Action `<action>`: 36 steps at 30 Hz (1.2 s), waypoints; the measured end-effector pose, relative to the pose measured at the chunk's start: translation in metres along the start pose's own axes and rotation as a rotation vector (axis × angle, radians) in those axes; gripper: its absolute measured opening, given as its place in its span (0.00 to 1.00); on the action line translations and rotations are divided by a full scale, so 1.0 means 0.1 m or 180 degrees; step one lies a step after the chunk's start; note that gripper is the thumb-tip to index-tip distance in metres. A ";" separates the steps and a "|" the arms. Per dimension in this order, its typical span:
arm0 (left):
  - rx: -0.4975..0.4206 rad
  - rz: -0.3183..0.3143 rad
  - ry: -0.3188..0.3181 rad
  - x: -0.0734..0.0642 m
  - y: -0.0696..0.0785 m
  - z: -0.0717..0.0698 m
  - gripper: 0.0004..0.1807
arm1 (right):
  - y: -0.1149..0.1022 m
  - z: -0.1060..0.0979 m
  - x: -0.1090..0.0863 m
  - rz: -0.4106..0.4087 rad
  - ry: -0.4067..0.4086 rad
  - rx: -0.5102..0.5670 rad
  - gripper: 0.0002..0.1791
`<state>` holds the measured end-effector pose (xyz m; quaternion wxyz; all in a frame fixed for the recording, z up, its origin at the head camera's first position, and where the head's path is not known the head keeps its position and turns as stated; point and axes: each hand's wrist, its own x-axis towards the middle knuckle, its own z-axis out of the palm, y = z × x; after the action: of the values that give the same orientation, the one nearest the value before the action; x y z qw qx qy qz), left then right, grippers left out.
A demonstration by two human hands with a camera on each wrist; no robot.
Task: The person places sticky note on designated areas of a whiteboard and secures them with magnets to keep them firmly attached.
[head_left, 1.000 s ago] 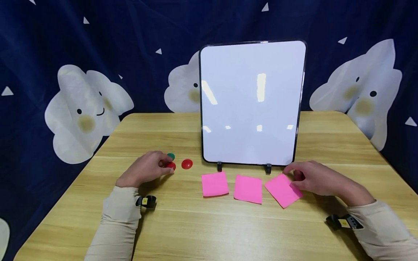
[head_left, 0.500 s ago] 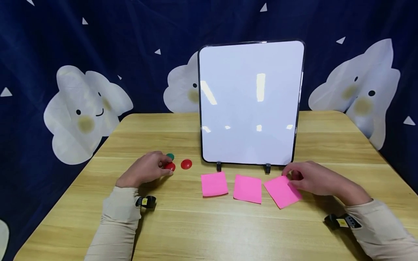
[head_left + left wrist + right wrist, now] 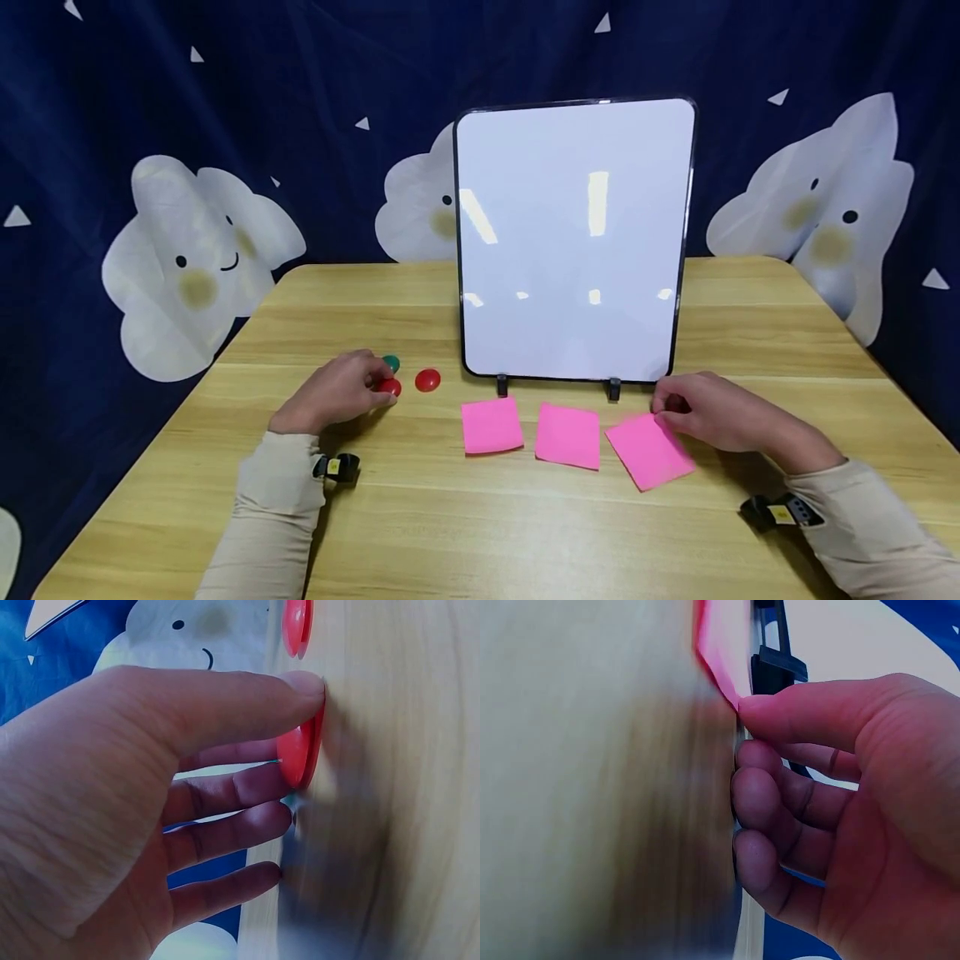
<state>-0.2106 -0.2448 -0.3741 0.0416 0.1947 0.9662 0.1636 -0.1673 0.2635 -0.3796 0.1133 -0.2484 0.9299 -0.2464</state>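
Note:
My left hand [image 3: 335,392] pinches a round red magnet [image 3: 301,754] against the table between thumb and index finger. Beside its fingertips lies a green magnet [image 3: 392,363], partly covered. A second red magnet [image 3: 427,380] sits just to the right, untouched. On the other side, my right hand [image 3: 712,415] pinches the far corner of the rightmost pink sticky note [image 3: 651,452] between thumb and forefinger. That corner tapers up to the thumb tip in the right wrist view, where the other fingers are curled. Two more pink notes, one left [image 3: 492,426] and one middle [image 3: 567,436], lie flat.
A whiteboard [image 3: 570,250] with a black frame stands upright behind the notes. Its small black feet [image 3: 614,389] reach toward them, close to my right hand. The wooden table [image 3: 480,533] ends at a dark blue curtain [image 3: 330,67] printed with clouds.
The rightmost note has turned a little and shifted toward me. My right thumb now sits at its far corner rather than along its right edge. The left hand has stayed at its red magnet.

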 end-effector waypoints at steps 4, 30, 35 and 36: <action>0.0047 -0.0040 0.0025 0.00 0.00 0.01 0.09 | 0.00 0.00 0.00 0.0009 -0.0009 -0.0007 0.09; 0.0027 -0.0067 0.0117 0.01 0.01 0.01 0.11 | 0.01 0.01 -0.01 -0.0090 -0.0023 0.0074 0.12; 0.0005 -0.0058 0.0182 0.02 0.02 0.01 0.13 | -0.01 -0.01 -0.03 -0.0047 0.0103 0.0199 0.11; -0.0003 -0.0053 0.0189 0.02 0.03 0.02 0.13 | -0.01 -0.01 -0.03 -0.0034 0.0139 0.0244 0.11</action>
<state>-0.2112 -0.2412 -0.3747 0.0144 0.1818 0.9685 0.1694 -0.1647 0.2645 -0.3775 0.1011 -0.2434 0.9207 -0.2877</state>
